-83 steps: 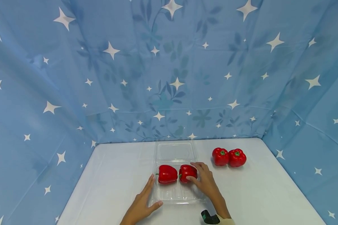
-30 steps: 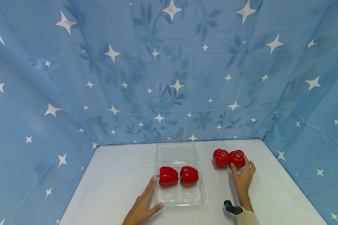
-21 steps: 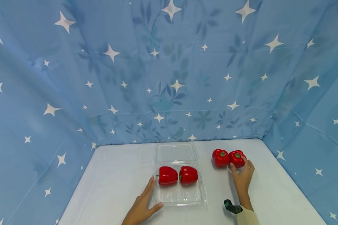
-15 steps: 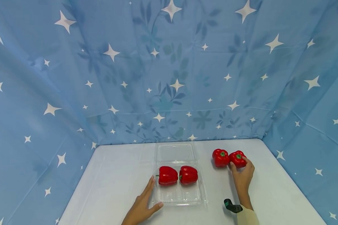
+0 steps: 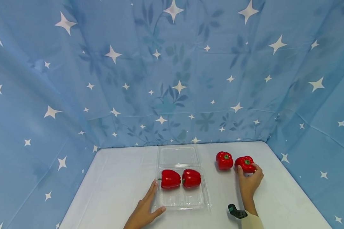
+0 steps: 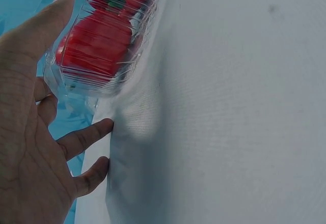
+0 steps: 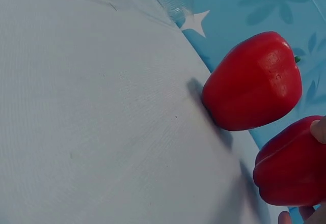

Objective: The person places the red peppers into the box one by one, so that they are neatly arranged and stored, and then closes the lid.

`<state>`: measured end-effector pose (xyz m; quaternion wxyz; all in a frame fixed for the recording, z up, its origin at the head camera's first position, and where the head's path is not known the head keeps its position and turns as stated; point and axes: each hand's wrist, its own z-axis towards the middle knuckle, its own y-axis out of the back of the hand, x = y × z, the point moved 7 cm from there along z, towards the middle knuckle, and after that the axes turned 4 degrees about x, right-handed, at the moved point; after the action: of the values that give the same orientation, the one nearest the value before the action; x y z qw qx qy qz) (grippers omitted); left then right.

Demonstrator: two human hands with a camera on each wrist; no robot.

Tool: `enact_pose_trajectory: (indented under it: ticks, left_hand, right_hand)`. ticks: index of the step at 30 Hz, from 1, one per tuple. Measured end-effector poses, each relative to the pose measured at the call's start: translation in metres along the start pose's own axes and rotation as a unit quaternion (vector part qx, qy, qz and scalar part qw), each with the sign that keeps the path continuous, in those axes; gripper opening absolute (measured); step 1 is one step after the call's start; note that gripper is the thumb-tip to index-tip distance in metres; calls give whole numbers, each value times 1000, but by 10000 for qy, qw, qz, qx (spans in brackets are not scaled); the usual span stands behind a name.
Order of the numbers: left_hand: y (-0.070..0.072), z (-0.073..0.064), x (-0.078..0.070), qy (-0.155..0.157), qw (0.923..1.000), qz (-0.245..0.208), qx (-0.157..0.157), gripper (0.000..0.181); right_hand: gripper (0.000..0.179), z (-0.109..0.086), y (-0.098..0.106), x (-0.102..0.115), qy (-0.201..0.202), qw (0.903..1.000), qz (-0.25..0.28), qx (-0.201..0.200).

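"In the head view, what was found complete?"

"Two peppers [image 5: 170,180] were seated in the clear container [image 5: 178,201]."

"What was judged left?"

"The held pepper [image 5: 243,161], pinched by the right hand [image 5: 249,184], the loose pepper [image 5: 224,161], and the unclosed lid [image 5: 178,155]."

"Left wrist view?"

"The left hand [image 6: 35,142] was spread wide, unloaded, beside the container."

"Right wrist view?"

"Both unpacked peppers [image 7: 253,84] were shown, not touching."

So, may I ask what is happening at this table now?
A person's right hand grips a red pepper; another pepper stands just left of it on the white table. The left hand, thumb spread, is at the left edge of an open clear container, where two more peppers lie on their sides.
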<state>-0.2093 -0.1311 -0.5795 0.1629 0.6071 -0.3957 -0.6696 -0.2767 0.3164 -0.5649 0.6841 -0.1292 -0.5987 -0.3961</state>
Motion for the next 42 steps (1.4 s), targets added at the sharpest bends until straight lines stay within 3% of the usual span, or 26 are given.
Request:
enact_pose_trajectory:
  ticks: [8, 16, 25, 35, 42]
  left_hand:
    - [-1, 0, 2, 30, 10000, -26, 32, 96]
    - [1, 0, 0, 3, 10000, 12, 22, 96]
    - [-1, 1, 3, 294, 9994, -54, 155, 99]
    - [-2, 1, 3, 254, 9996, -70, 132, 99]
    - [0, 0, 0, 0, 10000, -13, 70, 97]
  right_hand:
    - [85, -4, 7, -3, -445, 9985, 256, -192]
    - [81, -10, 9, -4, -659, 9976, 189, -52]
    - [81, -16, 11, -4, -495, 9976, 477, -70]
    - [81, -18, 10, -6, -747, 9942, 748, -170]
    - [83, -19, 10, -6, -512, 9940, 953, -128]
